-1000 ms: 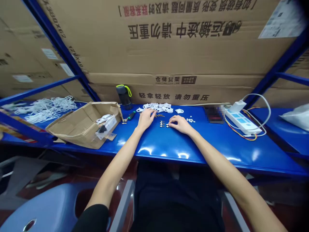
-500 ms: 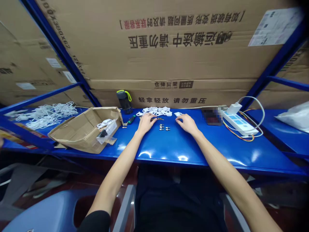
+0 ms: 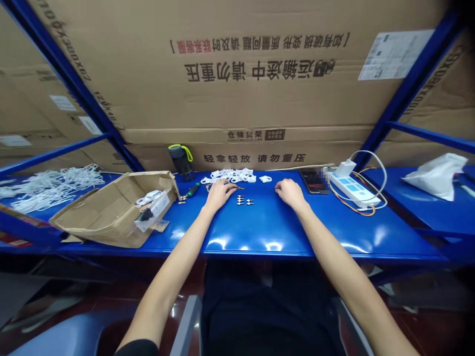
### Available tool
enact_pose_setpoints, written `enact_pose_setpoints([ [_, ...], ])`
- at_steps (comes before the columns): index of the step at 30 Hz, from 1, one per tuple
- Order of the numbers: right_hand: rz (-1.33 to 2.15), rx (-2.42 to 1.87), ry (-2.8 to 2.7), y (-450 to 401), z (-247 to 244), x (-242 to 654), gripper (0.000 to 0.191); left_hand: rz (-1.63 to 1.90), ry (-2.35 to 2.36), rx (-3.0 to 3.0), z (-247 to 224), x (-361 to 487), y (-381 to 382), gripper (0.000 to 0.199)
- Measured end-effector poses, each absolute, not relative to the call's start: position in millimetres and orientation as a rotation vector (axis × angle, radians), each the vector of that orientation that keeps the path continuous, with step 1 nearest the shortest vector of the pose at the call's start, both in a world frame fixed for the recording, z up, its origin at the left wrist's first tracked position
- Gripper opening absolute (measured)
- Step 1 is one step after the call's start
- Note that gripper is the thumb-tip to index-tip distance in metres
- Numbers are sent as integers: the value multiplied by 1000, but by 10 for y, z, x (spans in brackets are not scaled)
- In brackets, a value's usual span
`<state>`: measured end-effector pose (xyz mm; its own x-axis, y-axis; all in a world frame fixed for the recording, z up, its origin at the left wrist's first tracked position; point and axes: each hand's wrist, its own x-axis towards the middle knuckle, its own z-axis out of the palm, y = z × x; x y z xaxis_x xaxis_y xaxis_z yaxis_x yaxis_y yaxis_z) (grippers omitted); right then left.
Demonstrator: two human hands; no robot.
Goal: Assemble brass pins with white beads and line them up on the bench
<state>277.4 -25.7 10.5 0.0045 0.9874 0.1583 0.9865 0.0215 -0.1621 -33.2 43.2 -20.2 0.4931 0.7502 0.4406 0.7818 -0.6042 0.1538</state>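
My left hand (image 3: 218, 195) rests on the blue tabletop, thumb and forefinger together at a small thin brass-coloured piece (image 3: 240, 188). Just in front of it lie several small pins with pale collars (image 3: 240, 200), and a similar pin (image 3: 250, 202) lies to their right. My right hand (image 3: 291, 193) is on the table further right with its fingers curled in; whatever they may hold is hidden. Beyond my hands is a pile of white ring-shaped plastic parts (image 3: 233, 175). One single white part (image 3: 265, 179) lies apart, left of my right hand.
A green-handled screwdriver (image 3: 193, 189) and a dark bottle (image 3: 181, 162) stand left of the pile. An open cardboard box (image 3: 111, 217) sits at left, white cords (image 3: 55, 188) beyond it. At right are a phone (image 3: 313, 181) and a power strip (image 3: 354, 189).
My left thumb and forefinger have closed in on the brass-coloured piece. My right hand has drawn away from the single white part, its fingers curling inward. The camera view has shifted.
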Motion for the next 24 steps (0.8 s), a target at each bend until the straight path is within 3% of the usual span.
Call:
enact_pose_setpoints([
  [10, 75, -2048, -2018, -221, 90, 2799, 30, -868, -1350, -2681, -215, -351, 472, 19],
  [24, 12, -2058, -2019, -197, 51, 2811, 25, -942, -1424, -2700, -227, -359, 474, 20],
])
